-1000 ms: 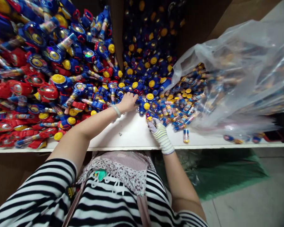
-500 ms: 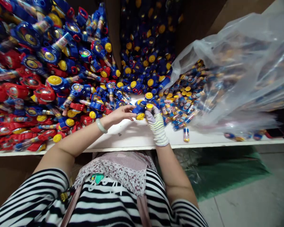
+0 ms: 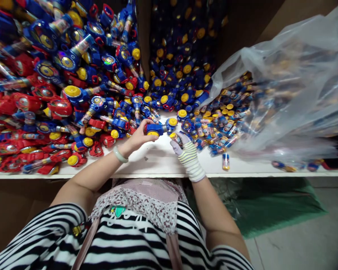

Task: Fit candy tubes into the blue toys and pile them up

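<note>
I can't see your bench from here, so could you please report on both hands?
Left hand shut on blue toy. Right hand, gloved, pinches small yellow-capped tube. Toy heaps close behind, nothing between hands.

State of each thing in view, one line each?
left hand: bare, shut on blue toy
blue toy: held, yellow caps on
right hand: gloved, shut on small tube
plastic bag: open, tubes spilling out
single tube: alone on table
toy pile: heaped loose

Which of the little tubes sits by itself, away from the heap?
The tube alone on the white table, right of the gloved right hand; the rest are heaped at the mouth of the plastic bag.
</note>
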Available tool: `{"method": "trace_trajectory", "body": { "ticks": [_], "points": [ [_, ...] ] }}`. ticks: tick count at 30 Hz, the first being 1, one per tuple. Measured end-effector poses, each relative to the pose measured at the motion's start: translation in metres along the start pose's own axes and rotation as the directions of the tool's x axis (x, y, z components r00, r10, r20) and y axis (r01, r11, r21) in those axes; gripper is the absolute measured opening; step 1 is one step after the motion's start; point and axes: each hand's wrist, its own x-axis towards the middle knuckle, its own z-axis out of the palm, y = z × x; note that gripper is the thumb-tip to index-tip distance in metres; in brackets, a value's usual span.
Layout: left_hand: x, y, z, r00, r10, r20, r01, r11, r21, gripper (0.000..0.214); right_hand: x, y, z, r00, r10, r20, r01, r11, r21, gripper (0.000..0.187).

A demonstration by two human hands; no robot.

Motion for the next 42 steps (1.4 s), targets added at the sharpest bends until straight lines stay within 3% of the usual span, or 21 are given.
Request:
{"method": "trace_trajectory", "body": {
  "ticks": [3, 6, 11, 13, 15, 18, 20, 22, 24, 27, 30, 32, 34, 36, 38, 39, 40, 42],
  "points": [
    [0.001, 0.02, -0.016, 0.988, 0.001, 0.154, -0.034, 0.977, 0.211, 0.053, 0.002, -0.001, -0.023, 0.982, -0.082, 0.171, 0.127, 0.955, -0.268, 0.045],
    [0.004, 0.034, -0.02, 0.967, -0.022, 0.252, -0.07, 0.933, 0.352, 0.048, 0.004, -0.007, -0.031, 0.938, -0.102, 0.33, 0.232, 0.894, -0.384, 0.044],
    [0.013, 0.042, -0.014, 0.932, -0.018, 0.361, -0.144, 0.897, 0.417, 0.045, -0.001, -0.015, -0.027, 0.934, -0.027, 0.357, 0.214, 0.842, -0.495, 0.042],
    [0.016, 0.046, -0.014, 0.895, -0.025, 0.446, -0.189, 0.884, 0.428, 0.045, -0.006, -0.016, -0.026, 0.931, -0.027, 0.364, 0.198, 0.875, -0.442, 0.04],
    [0.017, 0.051, -0.016, 0.849, -0.047, 0.526, -0.228, 0.866, 0.445, 0.044, -0.012, -0.015, -0.024, 0.925, -0.029, 0.378, 0.138, 0.954, -0.265, 0.04],
    [0.017, 0.059, -0.019, 0.792, -0.069, 0.606, -0.282, 0.84, 0.464, 0.042, -0.02, -0.012, -0.014, 0.863, 0.03, 0.505, -0.097, 0.989, 0.107, 0.051],
    [0.015, 0.059, -0.019, 0.81, -0.054, 0.583, -0.288, 0.83, 0.478, 0.042, -0.02, -0.008, -0.005, 0.82, 0.066, 0.568, -0.225, 0.95, 0.215, 0.057],
    [0.013, 0.054, -0.018, 0.888, -0.007, 0.459, -0.249, 0.832, 0.495, 0.045, -0.016, -0.005, 0.003, 0.868, 0.102, 0.486, -0.197, 0.969, 0.148, 0.054],
    [0.012, 0.045, -0.015, 0.953, 0.057, 0.297, -0.206, 0.841, 0.501, 0.048, -0.013, -0.004, 0.007, 0.941, 0.112, 0.321, -0.096, 0.993, -0.066, 0.045],
    [0.009, 0.028, -0.011, 0.971, 0.148, 0.187, -0.22, 0.86, 0.461, 0.044, -0.017, -0.006, 0.011, 0.965, 0.128, 0.23, -0.06, 0.957, -0.283, 0.041],
    [0.005, 0.017, -0.009, 0.954, 0.17, 0.248, -0.257, 0.888, 0.381, 0.034, -0.031, -0.008, 0.019, 0.941, 0.141, 0.309, -0.126, 0.99, -0.066, 0.043],
    [0.001, 0.016, -0.009, 0.936, 0.124, 0.33, -0.244, 0.904, 0.351, 0.031, -0.036, -0.01, 0.026, 0.93, 0.111, 0.349, -0.171, 0.975, 0.144, 0.046],
    [-0.003, 0.02, -0.012, 0.925, 0.073, 0.373, -0.217, 0.907, 0.36, 0.029, -0.035, -0.011, 0.029, 0.921, 0.087, 0.38, -0.192, 0.95, 0.248, 0.047],
    [-0.003, 0.031, -0.019, 0.935, 0.084, 0.346, -0.226, 0.89, 0.396, 0.03, -0.028, -0.008, 0.022, 0.918, 0.035, 0.395, -0.156, 0.948, 0.278, 0.05],
    [0.01, 0.054, -0.039, 0.952, 0.238, 0.194, -0.303, 0.836, 0.458, 0.032, -0.017, 0.003, 0.003, 0.94, -0.042, 0.338, -0.056, 0.96, 0.273, 0.054],
    [0.021, 0.071, -0.055, 0.925, 0.373, 0.068, -0.354, 0.784, 0.51, 0.032, -0.01, 0.013, -0.01, 0.96, -0.067, 0.272, 0.001, 0.972, 0.235, 0.056],
    [0.034, 0.093, -0.077, 0.848, 0.525, -0.07, -0.394, 0.714, 0.578, 0.033, -0.004, 0.025, -0.023, 0.988, -0.046, 0.145, 0.024, 0.988, 0.155, 0.054],
    [0.06, 0.147, -0.134, 0.566, 0.77, -0.295, -0.378, 0.56, 0.737, 0.036, 0.008, 0.055, -0.045, 0.998, -0.029, -0.049, 0.027, 0.999, -0.043, 0.051]
  ]
}}
